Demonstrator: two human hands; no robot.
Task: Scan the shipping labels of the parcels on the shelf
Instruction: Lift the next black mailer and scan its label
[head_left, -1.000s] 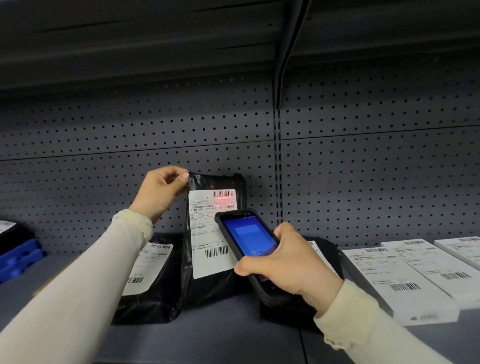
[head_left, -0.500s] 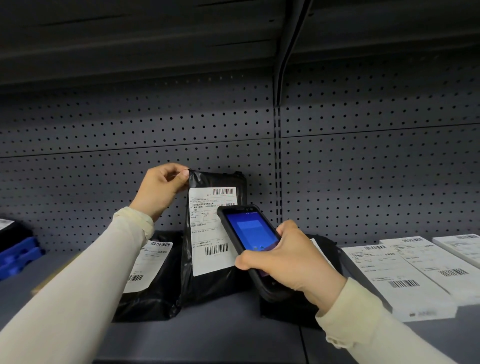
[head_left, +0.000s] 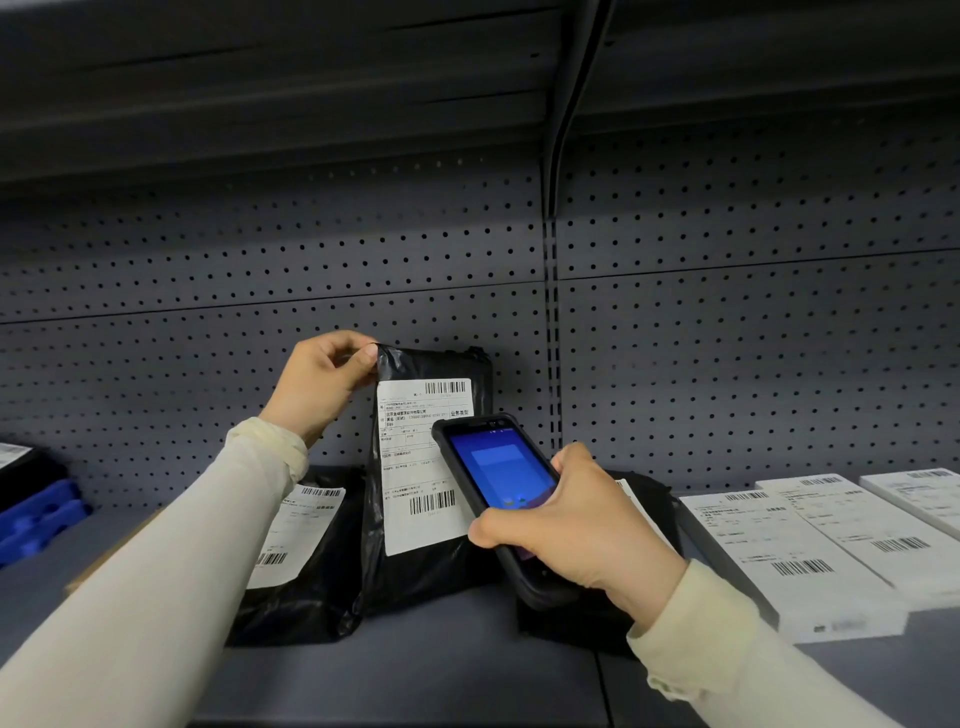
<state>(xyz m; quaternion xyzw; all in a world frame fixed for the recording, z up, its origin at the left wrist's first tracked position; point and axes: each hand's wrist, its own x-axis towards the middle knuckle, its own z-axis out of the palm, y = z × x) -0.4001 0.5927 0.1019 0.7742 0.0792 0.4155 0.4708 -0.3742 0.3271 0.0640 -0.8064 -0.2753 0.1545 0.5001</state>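
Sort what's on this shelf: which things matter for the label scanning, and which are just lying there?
For the job: upright black bag pinched by left hand; scanner in right hand; slumped black bag; white boxes.
Lying about: blue tray.

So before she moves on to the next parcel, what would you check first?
1. Left hand pinches the top corner of the upright black parcel: ok.
2. Its shipping label faces the person, top barcode uncovered: ok.
3. Right hand grips the handheld scanner: ok.
4. Screen lit blue; whether the scan registered: cannot tell.
5. Scan beam on the label: none visible, cannot tell.
6. Next labels in view, on the leaning black parcel and the white boxes: ok.
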